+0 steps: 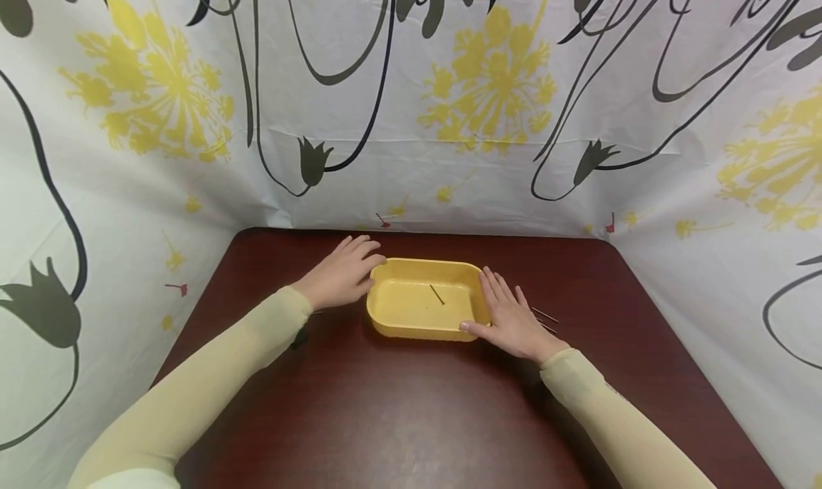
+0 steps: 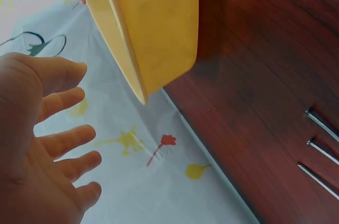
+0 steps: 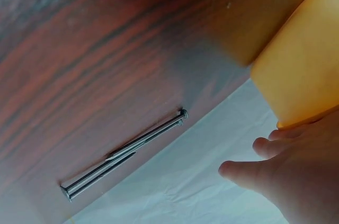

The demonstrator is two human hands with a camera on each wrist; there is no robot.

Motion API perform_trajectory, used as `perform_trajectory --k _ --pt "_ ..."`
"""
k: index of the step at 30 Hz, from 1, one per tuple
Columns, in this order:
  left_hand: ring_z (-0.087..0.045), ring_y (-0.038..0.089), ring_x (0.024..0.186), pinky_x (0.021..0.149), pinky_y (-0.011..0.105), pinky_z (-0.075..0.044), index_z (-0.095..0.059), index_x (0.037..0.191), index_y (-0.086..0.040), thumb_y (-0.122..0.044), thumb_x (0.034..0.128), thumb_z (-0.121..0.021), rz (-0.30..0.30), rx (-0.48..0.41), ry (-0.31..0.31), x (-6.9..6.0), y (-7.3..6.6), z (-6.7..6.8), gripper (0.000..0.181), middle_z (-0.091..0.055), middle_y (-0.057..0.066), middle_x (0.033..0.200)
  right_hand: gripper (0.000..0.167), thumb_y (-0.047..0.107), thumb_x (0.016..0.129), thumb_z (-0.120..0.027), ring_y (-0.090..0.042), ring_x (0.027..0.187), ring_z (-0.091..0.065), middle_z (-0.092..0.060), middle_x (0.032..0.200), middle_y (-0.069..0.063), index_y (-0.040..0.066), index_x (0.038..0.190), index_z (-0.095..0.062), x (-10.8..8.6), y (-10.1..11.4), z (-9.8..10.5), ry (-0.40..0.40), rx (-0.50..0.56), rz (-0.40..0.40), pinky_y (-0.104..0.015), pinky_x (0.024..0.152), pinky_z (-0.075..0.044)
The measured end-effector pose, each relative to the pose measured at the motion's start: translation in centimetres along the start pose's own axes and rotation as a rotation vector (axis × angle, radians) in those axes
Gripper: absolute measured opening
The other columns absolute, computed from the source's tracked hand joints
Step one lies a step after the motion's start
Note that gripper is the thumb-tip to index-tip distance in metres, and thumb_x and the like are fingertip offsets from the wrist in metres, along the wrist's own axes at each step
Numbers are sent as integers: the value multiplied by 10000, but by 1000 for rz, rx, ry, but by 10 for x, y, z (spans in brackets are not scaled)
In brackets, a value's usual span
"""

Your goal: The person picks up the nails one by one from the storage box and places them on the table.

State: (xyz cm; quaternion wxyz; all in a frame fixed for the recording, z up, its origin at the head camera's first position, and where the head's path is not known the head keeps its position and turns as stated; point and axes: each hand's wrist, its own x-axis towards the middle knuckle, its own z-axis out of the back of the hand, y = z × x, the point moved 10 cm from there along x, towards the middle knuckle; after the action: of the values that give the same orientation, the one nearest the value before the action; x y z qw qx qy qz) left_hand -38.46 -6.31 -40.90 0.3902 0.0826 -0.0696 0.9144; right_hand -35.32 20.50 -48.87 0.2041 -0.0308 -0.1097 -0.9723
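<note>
A shallow yellow plastic tray [image 1: 420, 332] with rounded corners sits towards the back of the table. A single nail [image 1: 437, 294] lies inside it. My left hand [image 1: 343, 273] is at the tray's left end, its fingers loosely spread; in the left wrist view they stand apart from the tray wall [image 2: 159, 28]. On the right end my right hand [image 1: 510, 323] rests against the rim, fingers straight and thumb over the front corner. Several nails [image 3: 124, 155] lie on the table beyond the right hand. More nails [image 2: 323, 152] show in the left wrist view.
The dark red-brown wooden table [image 1: 398, 417] extends in front of the tray. A white cloth [image 1: 398, 168] with yellow and grey flower prints hangs behind the table and along both sides.
</note>
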Motion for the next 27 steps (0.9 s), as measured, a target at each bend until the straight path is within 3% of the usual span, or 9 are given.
perform_trajectory --k 6,15,18,22,27 --pt "-316 379 1441 1190 480 -197 -548 1429 -107 -249 983 -646 -93 44 88 12 -16 -12 478 -448 171 1499 1141 822 872 -446 -312 1535 -35 44 1684 -65 68 1621 -29 0 1 2 -1 -1 4 -670 1140 -104" --pt "-442 324 1331 1137 418 -306 -578 1387 -106 -206 972 -658 -226 45 103 30 -41 -22 435 -549 147 1391 1148 838 859 -440 -314 1535 -38 33 1686 -53 77 1624 -47 0 0 0 8 13 -9 -674 1138 -96" --pt "-479 281 1286 1089 398 -369 -571 1409 -127 -195 969 -661 -235 39 124 33 -46 -27 454 -570 108 1366 1152 842 855 -439 -315 1535 -35 31 1686 -54 86 1625 -36 0 0 -1 14 14 -9 -679 1134 -102" --pt "-494 235 1286 1026 393 -445 -570 1422 -169 -173 970 -658 -205 28 170 37 -47 -35 460 -585 36 1355 1148 835 860 -443 -339 1532 -57 33 1686 -60 85 1624 -28 0 1 -1 16 9 -6 -686 1129 -108" --pt "-499 221 1316 1009 413 -469 -593 1405 -188 -166 979 -654 -177 21 218 46 -51 -45 431 -586 12 1385 1135 811 874 -462 -369 1524 -85 41 1686 -58 71 1622 -37 0 0 0 11 -1 -2 -700 1119 -116"
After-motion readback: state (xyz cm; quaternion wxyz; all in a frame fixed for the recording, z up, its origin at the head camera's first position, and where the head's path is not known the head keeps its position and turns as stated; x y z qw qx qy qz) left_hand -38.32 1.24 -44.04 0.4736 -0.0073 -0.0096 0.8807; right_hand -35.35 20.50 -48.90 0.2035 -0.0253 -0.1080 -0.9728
